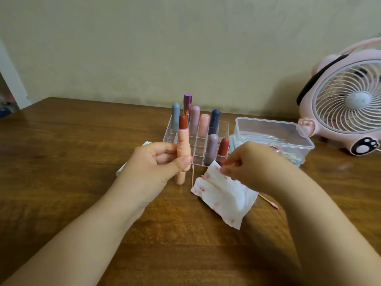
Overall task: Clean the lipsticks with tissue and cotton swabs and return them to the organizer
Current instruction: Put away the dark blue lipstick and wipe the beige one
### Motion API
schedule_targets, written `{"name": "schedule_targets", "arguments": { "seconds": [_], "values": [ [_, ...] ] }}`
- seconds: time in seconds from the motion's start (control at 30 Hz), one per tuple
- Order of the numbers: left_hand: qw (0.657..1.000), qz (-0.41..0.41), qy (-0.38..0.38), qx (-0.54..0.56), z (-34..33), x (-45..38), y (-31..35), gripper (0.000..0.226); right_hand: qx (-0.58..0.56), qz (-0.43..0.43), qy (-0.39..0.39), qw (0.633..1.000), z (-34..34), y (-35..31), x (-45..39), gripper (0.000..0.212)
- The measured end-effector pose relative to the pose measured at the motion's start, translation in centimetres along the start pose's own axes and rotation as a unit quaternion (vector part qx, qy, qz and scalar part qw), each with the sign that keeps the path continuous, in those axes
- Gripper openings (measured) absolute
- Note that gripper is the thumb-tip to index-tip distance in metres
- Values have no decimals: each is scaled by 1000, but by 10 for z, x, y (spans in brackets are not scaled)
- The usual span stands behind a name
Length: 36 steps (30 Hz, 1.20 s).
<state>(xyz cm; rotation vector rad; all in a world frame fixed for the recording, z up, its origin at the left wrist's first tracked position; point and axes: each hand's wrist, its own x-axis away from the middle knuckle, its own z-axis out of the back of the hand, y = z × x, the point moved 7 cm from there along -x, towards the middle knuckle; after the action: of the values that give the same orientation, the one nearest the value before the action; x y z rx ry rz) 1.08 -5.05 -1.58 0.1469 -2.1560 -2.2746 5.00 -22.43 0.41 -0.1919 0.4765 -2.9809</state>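
My left hand (156,162) grips an uncapped peach lipstick (182,141) upright, its red bullet extended and red smears on the tube. My right hand (247,162) pinches the upper corner of a white tissue (224,195) stained with red marks; the tissue hangs down to the table. Behind stands the clear organizer (222,125) holding several capped lipsticks and one open red lipstick (223,148) at its front right. One cotton swab (192,174) lies beside the peach tube, and a used swab (270,203) with a pink tip lies right of the tissue.
A clear lidded box (274,133) of cotton swabs sits right of the organizer. A pink desk fan (346,104) stands at the far right. Another white tissue (121,170) peeks out behind my left hand. The wooden table (61,162) meets the wall behind.
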Motion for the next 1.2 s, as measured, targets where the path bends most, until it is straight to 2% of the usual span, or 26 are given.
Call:
{"name": "schedule_targets", "arguments": {
  "seconds": [0.1,0.17,0.23,0.37,0.47,0.57,0.7,0.83,0.9,1.03,1.13,1.2],
  "values": [
    [1000,9,4,-12,0,0,-3,20,137,-35,-34,989,-14,4,-6,34],
    [1000,13,8,-14,2,-1,-4,22,183,-65,-60,979,-22,10,-5,38],
    [1000,11,1,-20,1,-1,-4,22,188,-90,-52,977,-23,20,4,39],
    [999,1,-19,-42,-3,-1,-5,17,173,-121,45,976,-14,35,33,46],
    [998,-5,-36,-48,-8,1,-5,13,146,-140,28,979,-26,46,38,49],
    [998,0,-39,-57,-10,2,-5,16,69,-139,34,987,-26,46,35,33],
    [998,-1,-43,-42,-11,2,-3,17,-79,-24,138,987,7,23,41,6],
    [998,5,-54,-18,-12,2,-5,24,-186,82,192,960,33,-3,39,13],
    [998,4,-60,-15,-12,1,-6,26,-267,103,181,941,34,-10,32,11],
    [998,3,-70,-10,-14,1,-5,18,-433,133,111,885,13,-22,21,8],
    [996,-3,-87,-18,-17,1,-4,18,-482,171,67,857,-3,-26,20,8],
    [995,-13,-101,-17,-20,3,-3,18,-522,189,36,831,-9,-30,23,21]
  ]
}}
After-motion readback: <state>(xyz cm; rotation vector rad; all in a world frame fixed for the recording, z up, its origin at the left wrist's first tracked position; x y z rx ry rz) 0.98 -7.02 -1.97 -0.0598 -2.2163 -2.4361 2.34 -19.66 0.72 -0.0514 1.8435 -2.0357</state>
